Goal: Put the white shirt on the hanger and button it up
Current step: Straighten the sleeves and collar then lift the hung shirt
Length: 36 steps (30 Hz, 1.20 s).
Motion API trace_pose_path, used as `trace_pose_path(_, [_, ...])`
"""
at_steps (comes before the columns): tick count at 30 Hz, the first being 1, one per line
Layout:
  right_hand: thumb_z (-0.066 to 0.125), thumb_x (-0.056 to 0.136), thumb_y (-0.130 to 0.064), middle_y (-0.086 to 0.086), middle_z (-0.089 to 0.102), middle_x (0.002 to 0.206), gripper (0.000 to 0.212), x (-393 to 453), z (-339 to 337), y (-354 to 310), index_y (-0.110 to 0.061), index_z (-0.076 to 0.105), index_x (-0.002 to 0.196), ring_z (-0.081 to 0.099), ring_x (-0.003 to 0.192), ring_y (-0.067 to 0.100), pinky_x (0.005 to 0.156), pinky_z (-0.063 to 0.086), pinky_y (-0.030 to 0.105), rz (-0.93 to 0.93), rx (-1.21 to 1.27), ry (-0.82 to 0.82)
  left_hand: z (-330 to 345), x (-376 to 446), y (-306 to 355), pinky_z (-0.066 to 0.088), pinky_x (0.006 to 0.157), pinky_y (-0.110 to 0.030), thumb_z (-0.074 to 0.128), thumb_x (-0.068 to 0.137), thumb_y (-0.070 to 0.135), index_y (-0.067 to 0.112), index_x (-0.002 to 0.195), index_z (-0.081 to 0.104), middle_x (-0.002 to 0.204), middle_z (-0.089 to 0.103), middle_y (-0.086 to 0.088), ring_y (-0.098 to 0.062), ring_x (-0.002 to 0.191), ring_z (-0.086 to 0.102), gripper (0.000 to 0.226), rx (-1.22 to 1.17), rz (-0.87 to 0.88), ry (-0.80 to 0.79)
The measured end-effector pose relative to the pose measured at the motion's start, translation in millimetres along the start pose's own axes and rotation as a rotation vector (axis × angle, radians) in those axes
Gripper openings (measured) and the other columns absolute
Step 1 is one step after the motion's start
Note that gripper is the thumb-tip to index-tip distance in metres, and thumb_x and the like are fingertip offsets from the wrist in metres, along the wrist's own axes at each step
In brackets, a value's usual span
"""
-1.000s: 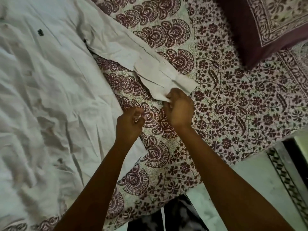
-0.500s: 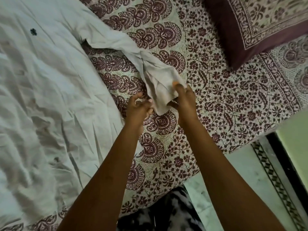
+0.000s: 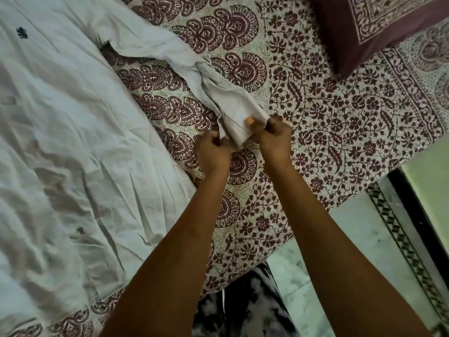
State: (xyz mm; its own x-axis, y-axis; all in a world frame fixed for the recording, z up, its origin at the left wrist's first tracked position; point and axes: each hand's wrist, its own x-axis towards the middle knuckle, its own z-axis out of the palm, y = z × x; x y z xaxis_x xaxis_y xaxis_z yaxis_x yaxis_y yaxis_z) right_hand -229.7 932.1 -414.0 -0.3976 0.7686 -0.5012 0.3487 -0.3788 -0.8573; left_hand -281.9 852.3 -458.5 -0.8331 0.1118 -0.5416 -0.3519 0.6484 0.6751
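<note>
The white shirt (image 3: 60,147) fills the left half of the head view, spread crumpled over the bed, with a small dark mark near the upper left of the frame. From its upper edge one sleeve (image 3: 170,57) runs toward the middle of the frame, and I can see its cuff (image 3: 237,113) lifted a little off the bedsheet (image 3: 328,122).

Both of my hands are at that cuff, just right of centre. My left hand (image 3: 212,154) has its fingers curled and pinches the lower left edge of the cuff. My right hand (image 3: 274,139) grips the cuff's right side, thumb (image 3: 250,121) lying on top of the cloth, the other fingers folded underneath. The two hands sit close together with the cuff stretched between them. Whether a button is being worked I cannot tell; the cloth hides it.

The bedsheet is cream with dark maroon flowers and large fan shapes. At the upper right of the frame lies a maroon pillow (image 3: 376,27) with a pale patterned border, well apart from the cuff. Along the lower right I see pale floor (image 3: 340,251) and a strip of dark patterned tile (image 3: 401,239). At the bottom centre, between my forearms, is black and white patterned cloth (image 3: 243,310).
</note>
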Motion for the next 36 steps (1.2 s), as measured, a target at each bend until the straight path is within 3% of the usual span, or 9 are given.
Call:
trace_pose_path(1, [0.063,0.084,-0.003,0.001,0.061,0.077,0.003,-1,-1,0,-0.005,0.062,0.083,0.061,0.056,0.004,0.050,0.053,0.025,0.007,0.007,-0.008,-5,-3,0,0.047,0.064,-0.023,0.063,0.081,0.010,0.007,0.091,0.063,0.097,0.065,-0.010,-0.019,0.080,0.059,0.010,-0.059,0.031,0.035])
trace_pose_path(3, [0.064,0.085,-0.007,0.005,0.064,0.085,0.015,2,-2,3,0.002,0.064,0.097,0.061,0.059,-0.001,0.050,0.049,0.014,-0.031,-0.081,0.076,-23,-8,1,0.042,0.064,-0.021,0.061,0.083,0.005,0.008,0.089,0.060,0.089,0.063,-0.007,-0.016,0.077,0.054,0.007,-0.211,0.109,0.139])
trace_pose_path(7, [0.063,0.086,-0.014,0.006,0.067,0.095,0.021,3,9,12,-0.006,0.065,0.106,0.061,0.076,0.015,0.059,0.049,0.020,-0.170,-0.364,0.242,-56,-16,13,0.044,0.071,-0.013,0.064,0.085,0.011,0.011,0.092,0.063,0.085,0.064,-0.003,0.000,0.073,0.055,0.008,-0.351,0.295,0.250])
trace_pose_path(10, [0.061,0.086,-0.005,0.001,0.068,0.088,0.017,-12,26,10,-0.007,0.067,0.102,0.061,0.077,0.011,0.063,0.050,0.016,-0.186,-0.246,0.080,-58,-16,21,0.048,0.073,-0.017,0.065,0.084,0.011,0.006,0.097,0.069,0.088,0.067,0.002,-0.005,0.076,0.060,0.015,-0.219,0.374,0.122])
trace_pose_path(14, [0.059,0.086,0.001,-0.003,0.059,0.061,0.015,-26,34,7,-0.009,0.062,0.075,0.051,0.059,0.009,0.056,0.044,0.019,-0.033,0.127,-0.110,-56,-10,29,0.052,0.071,-0.019,0.059,0.083,-0.003,0.009,0.107,0.068,0.096,0.072,-0.003,-0.005,0.078,0.066,0.028,-0.241,0.215,-0.145])
trace_pose_path(16, [0.059,0.085,0.002,0.012,0.055,0.070,0.010,-27,32,10,-0.004,0.059,0.077,0.048,0.068,0.018,0.061,0.043,0.026,0.010,0.158,-0.140,-61,-10,30,0.051,0.067,-0.013,0.057,0.083,-0.007,0.010,0.108,0.067,0.089,0.070,0.002,0.003,0.072,0.065,0.032,-0.356,0.115,-0.212])
trace_pose_path(21, [0.063,0.082,0.002,0.018,0.059,0.083,0.009,-27,31,14,-0.005,0.060,0.078,0.053,0.079,0.025,0.071,0.048,0.034,0.029,0.149,-0.154,-72,-7,30,0.048,0.060,-0.008,0.060,0.082,-0.007,0.006,0.106,0.066,0.090,0.067,-0.003,0.005,0.064,0.063,0.028,-0.393,0.025,-0.260])
trace_pose_path(28, [0.066,0.077,0.008,-0.009,0.059,0.056,0.025,-27,33,11,-0.012,0.057,0.065,0.053,0.054,0.006,0.057,0.047,0.018,-0.021,0.159,-0.185,-83,0,32,0.049,0.068,-0.021,0.066,0.079,0.003,0.004,0.097,0.071,0.089,0.073,-0.010,-0.007,0.066,0.062,0.018,-0.066,0.219,-0.219])
trace_pose_path(36, [0.067,0.074,0.011,-0.012,0.066,0.068,0.031,-32,44,15,-0.019,0.064,0.077,0.062,0.066,0.001,0.066,0.052,0.017,-0.173,0.073,-0.108,-90,5,41,0.041,0.066,-0.020,0.068,0.077,0.010,0.007,0.092,0.074,0.086,0.073,-0.007,-0.014,0.069,0.060,0.016,0.203,0.321,-0.211])
